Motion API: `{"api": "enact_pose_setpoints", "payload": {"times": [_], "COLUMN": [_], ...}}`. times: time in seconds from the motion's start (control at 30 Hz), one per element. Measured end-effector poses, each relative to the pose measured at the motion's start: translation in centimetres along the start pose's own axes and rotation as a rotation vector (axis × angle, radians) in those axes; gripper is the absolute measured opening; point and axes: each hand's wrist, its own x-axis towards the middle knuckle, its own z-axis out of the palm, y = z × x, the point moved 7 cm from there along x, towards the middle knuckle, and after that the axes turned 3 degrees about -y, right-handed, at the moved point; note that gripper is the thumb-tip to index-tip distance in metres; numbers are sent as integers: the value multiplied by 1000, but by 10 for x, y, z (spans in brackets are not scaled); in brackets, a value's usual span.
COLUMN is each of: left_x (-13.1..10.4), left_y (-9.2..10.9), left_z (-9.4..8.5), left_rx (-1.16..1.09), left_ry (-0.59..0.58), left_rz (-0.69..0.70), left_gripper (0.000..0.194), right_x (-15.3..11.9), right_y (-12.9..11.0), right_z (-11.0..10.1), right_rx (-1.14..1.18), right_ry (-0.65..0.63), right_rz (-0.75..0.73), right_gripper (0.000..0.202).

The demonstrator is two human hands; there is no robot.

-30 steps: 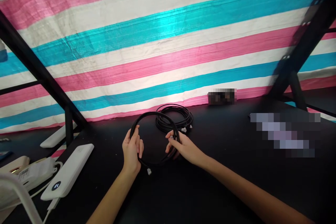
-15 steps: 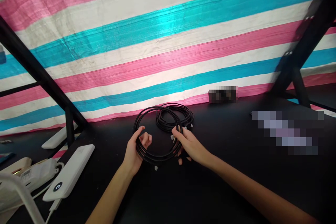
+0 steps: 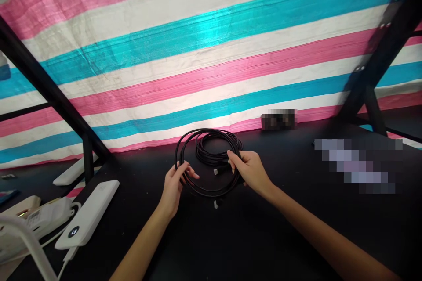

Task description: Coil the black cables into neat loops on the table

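Observation:
A black cable (image 3: 211,193) is looped into a loose coil and held up between my hands. My left hand (image 3: 174,182) grips the left side of the loops, thumb across the strands. On the right side of the coil, my right hand (image 3: 252,169) is closed around the strands; some of its fingers are hidden behind them. A light-coloured connector (image 3: 216,204) hangs at the bottom of the loops, and another pale connector (image 3: 216,171) shows inside the ring. Behind, a second coiled black cable (image 3: 206,158) lies on the table, partly covered by the held loops.
On the left lies a white power bank (image 3: 89,213) with a lit display and a plugged-in cord. A white power strip (image 3: 49,217) sits beyond it. Black metal legs (image 3: 49,83) flank the black table (image 3: 184,246). A blurred dark object (image 3: 278,120) stands by the striped sheet (image 3: 204,66).
Both hands and the held coil have shifted slightly to the right. The loops have spread apart on the left, and the lower connector has swung to the right.

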Motion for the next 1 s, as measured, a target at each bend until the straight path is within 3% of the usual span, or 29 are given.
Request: {"api": "enact_pose_setpoints", "payload": {"times": [0.17, 0.37, 0.57, 0.73, 0.93, 1.0], "left_x": [3, 0, 3, 6, 1, -1], "left_y": [13, 25, 16, 3, 11, 14], "left_z": [-12, -14, -18, -17, -11, -9], "left_rx": [123, 492, 552, 646, 688, 674], "left_ry": [63, 132, 116, 51, 63, 80], "left_rz": [81, 212, 136, 61, 174, 210], "left_gripper": [26, 30, 40, 48, 24, 30], "right_x": [3, -1, -2, -2, -1, -1], "right_y": [0, -5, -3, 3, 10, 10], "right_z": [4, 9, 8, 10, 13, 14], "right_rx": [-156, -312, -441, -572, -611, -570], "right_ry": [-62, -65, -55, -66, -75, -77], "right_rz": [-76, -190, -181, -150, -117, -127], "right_gripper": [47, 42, 26, 34, 34, 33]}}
